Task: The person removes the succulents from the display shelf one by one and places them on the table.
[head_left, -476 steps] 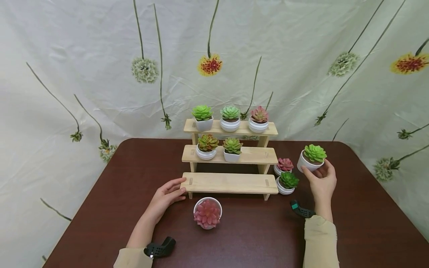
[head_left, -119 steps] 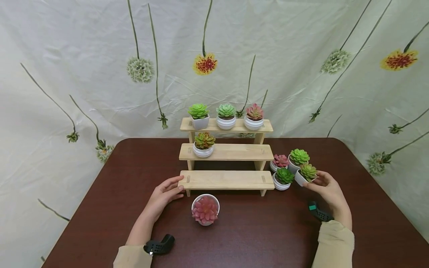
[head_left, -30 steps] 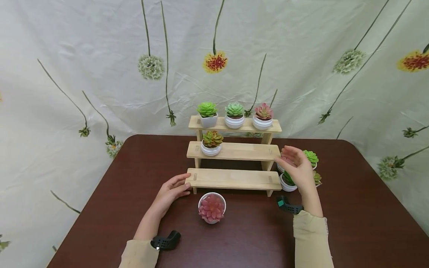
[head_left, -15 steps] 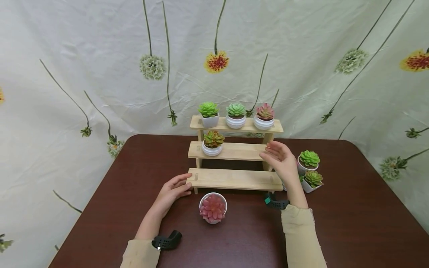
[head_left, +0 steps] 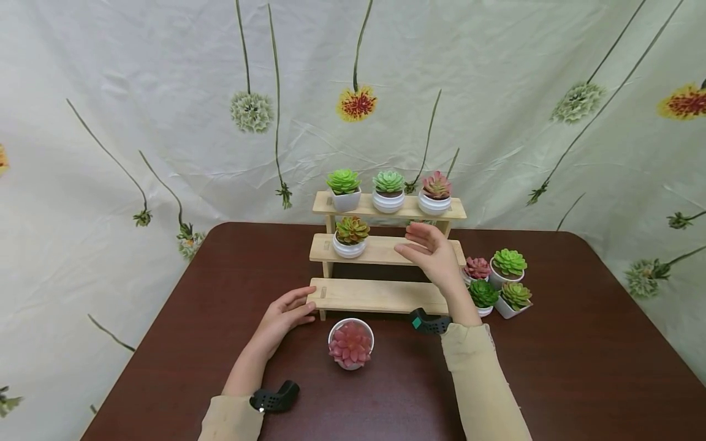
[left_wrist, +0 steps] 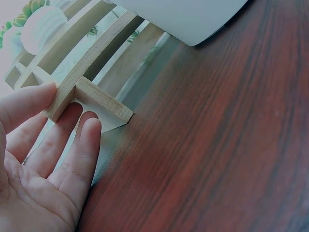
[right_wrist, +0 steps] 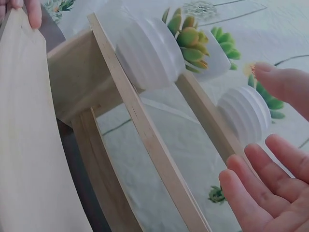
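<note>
A three-step wooden plant stand point(head_left: 380, 295) stands on the table. Its left lower end is pinched between thumb and fingers of my left hand point(head_left: 280, 317), as the left wrist view point(left_wrist: 53, 159) also shows. My right hand point(head_left: 432, 254), empty with fingers apart, hovers in front of the middle step. Left of it on that step sits an orange-green succulent point(head_left: 352, 230) in a round white ribbed pot. The top step bears a bright green succulent point(head_left: 344, 182), a pale green succulent point(head_left: 388, 182) and a pink succulent point(head_left: 436, 185).
On the table right of the stand cluster a red succulent point(head_left: 477, 268), a dark green succulent point(head_left: 483, 294), a bright green succulent point(head_left: 509, 262) and a yellow-green succulent point(head_left: 516, 295). A pink potted succulent point(head_left: 350, 344) stands before the stand. A flower-print cloth point(head_left: 165, 110) hangs behind.
My right hand set down the bright green succulent, then moved the yellow-green succulent from the middle step to the table. Empty, it has since swung left toward the orange-green succulent. My left hand stayed.
</note>
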A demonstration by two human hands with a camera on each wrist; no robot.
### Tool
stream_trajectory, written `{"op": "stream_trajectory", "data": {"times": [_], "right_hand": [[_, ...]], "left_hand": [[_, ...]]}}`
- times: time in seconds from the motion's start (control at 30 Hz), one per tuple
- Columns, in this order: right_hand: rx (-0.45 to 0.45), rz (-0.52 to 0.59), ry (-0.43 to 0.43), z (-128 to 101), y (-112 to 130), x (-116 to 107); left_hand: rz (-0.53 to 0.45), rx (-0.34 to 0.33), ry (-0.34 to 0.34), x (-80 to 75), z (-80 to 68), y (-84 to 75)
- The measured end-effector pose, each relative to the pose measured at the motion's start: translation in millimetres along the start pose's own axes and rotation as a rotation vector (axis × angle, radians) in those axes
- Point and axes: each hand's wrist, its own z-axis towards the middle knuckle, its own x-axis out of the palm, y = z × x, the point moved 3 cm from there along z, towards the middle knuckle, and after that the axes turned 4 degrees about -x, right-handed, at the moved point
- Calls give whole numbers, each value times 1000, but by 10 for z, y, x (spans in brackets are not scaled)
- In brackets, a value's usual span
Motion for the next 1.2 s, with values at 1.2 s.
{"op": "stream_trajectory", "data": {"times": [1.2], "right_hand": [[72,-134,148,242,-94,754]], "left_hand": [[-3,3,1,-3,4,-5]]}}
